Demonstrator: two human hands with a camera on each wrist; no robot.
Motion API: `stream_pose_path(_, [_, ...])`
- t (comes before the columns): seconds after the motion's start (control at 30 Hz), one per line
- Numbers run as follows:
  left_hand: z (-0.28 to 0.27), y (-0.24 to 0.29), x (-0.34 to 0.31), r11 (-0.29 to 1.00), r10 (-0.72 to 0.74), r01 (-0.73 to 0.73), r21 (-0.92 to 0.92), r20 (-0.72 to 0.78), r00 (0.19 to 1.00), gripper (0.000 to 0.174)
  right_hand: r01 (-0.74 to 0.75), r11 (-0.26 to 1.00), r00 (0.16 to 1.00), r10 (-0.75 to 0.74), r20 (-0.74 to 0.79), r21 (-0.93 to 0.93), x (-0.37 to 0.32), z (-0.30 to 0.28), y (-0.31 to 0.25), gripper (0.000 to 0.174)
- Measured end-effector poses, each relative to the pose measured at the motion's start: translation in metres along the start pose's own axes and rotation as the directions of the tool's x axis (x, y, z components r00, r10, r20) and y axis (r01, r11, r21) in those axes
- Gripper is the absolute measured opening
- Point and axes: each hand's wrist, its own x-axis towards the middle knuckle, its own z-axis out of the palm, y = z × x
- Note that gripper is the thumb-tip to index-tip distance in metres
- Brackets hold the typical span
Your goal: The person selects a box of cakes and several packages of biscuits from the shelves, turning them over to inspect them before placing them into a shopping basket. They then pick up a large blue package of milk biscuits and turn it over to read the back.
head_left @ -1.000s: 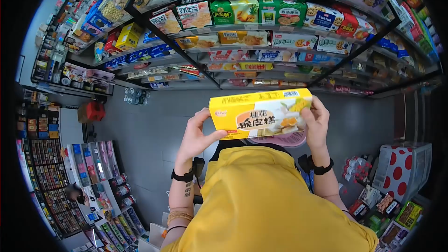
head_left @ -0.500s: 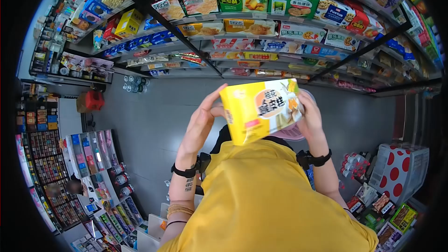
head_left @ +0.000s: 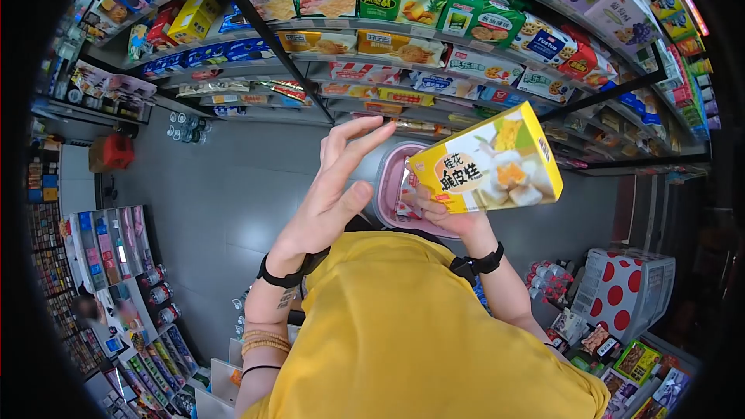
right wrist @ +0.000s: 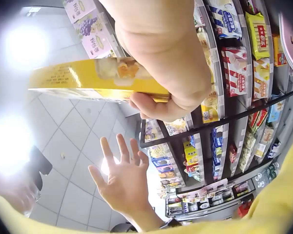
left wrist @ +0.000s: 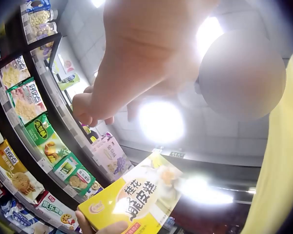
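A yellow and white box (head_left: 489, 163) is held tilted by my right hand (head_left: 454, 219), whose fingers grip its lower left end in the head view. My left hand (head_left: 330, 186) is raised to the left of the box, fingers extended and touching nothing. In the left wrist view the box (left wrist: 136, 197) shows its printed front, away from the left hand (left wrist: 136, 63). The right wrist view has the box (right wrist: 102, 78) edge-on in the right hand (right wrist: 161, 58), with the left hand (right wrist: 124, 187) spread below.
A pink basket (head_left: 386, 186) with red and white packages inside is below the hands. Shelves of packaged snacks (head_left: 403, 0) stand ahead. Bottles (head_left: 188, 128) stand on the floor at left; a polka-dot container (head_left: 625, 287) and more packages are at right. A counter (head_left: 116, 252) runs along the left.
The left hand has let go of the box and moved off it. The right hand has turned the box and carried it right. More of the pink basket shows.
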Motion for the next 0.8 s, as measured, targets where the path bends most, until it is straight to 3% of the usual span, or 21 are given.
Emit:
stream_pose_path(0.2, [-0.001,-0.025,-0.014,0.996,-0.018,0.015,-0.089,-0.03,0.999,0.067,0.01,0.997,0.999,-0.007,0.038,-0.077,0.006,0.027,0.012,0.065])
stream_pose_path(0.3, [-0.002,-0.023,-0.019,0.997,-0.058,0.059,0.043,-0.012,0.998,0.07,0.055,0.99,0.997,-0.047,0.06,-0.133,0.007,0.026,0.014,0.063])
stream_pose_path(0.37, [-0.004,-0.019,-0.022,0.997,-0.066,0.067,-0.023,0.027,0.997,0.069,0.106,0.979,0.991,-0.09,0.096,-0.176,0.009,0.021,0.016,0.057])
stream_pose_path(0.4, [-0.005,-0.017,-0.022,0.996,-0.069,0.072,-0.054,0.048,0.996,0.069,0.209,0.932,0.976,-0.218,0.004,-0.298,0.007,0.023,0.019,0.053])
stream_pose_path(0.47, [-0.004,-0.02,-0.024,0.97,-0.097,0.124,-0.211,0.133,0.986,0.078,0.344,0.771,0.869,-0.478,-0.129,-0.537,0.003,0.026,0.025,0.045])
stream_pose_path(0.5, [0.0,-0.018,-0.03,0.94,-0.127,0.171,-0.294,0.161,0.979,0.08,0.398,0.791,0.88,-0.473,-0.051,-0.464,0.009,0.008,0.015,0.04])
stream_pose_path(0.53, [0.001,-0.018,-0.035,0.9,-0.159,0.221,-0.375,0.189,0.969,0.082,0.44,0.698,0.832,-0.554,-0.037,-0.564,0.01,0.013,0.018,0.043])
stream_pose_path(0.6, [-0.004,-0.018,-0.039,0.962,-0.055,0.098,-0.256,0.172,0.984,0.086,0.48,0.633,0.796,-0.605,0.0,-0.608,0.01,0.011,0.017,0.044])
stream_pose_path(0.67, [-0.001,-0.003,-0.044,0.984,-0.013,0.034,-0.175,0.12,0.993,0.089,0.52,0.477,0.723,-0.688,0.067,-0.708,0.006,0.018,0.017,0.05])
stream_pose_path(0.7, [0.002,0.007,-0.045,0.995,-0.057,0.064,-0.082,0.081,0.995,0.087,0.552,0.435,0.691,-0.716,0.099,-0.711,0.004,0.018,0.015,0.051])
stream_pose_path(0.8, [0.003,-0.003,-0.05,0.996,-0.071,0.072,-0.053,0.019,0.997,0.082,0.628,0.244,0.613,-0.74,0.277,-0.739,-0.007,0.029,0.005,0.054])
